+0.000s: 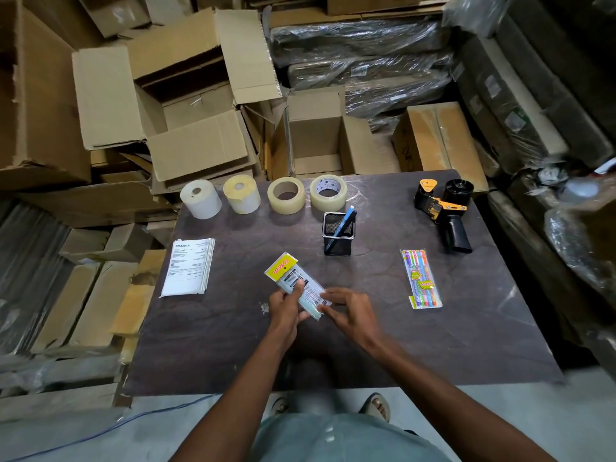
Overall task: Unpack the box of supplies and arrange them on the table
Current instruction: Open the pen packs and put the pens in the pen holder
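The left hand [287,303] holds a clear packet [297,284] with a yellow header card, its thumb and fingers pinching the lower part of the packet above the middle of the table [466,328]. The packet's long axis runs on a slant: from the grip it goes up and away to the left, where the yellow card is, and down toward the right, where the near end comes out just under the fingers. The right hand [348,310] is at this near end, fingers loosely bent and touching the packet's edge; whether it really pinches the packet I cannot tell, because the fingertips cover the contact. So the right hand is the nearer one to the lower end, and the left hand carries the weight. Beyond the grip stands a mesh pen holder [338,236] with a blue pen; to the right of the grip lies a packet of coloured pens [421,278]; to the left, a stack of papers [190,266].
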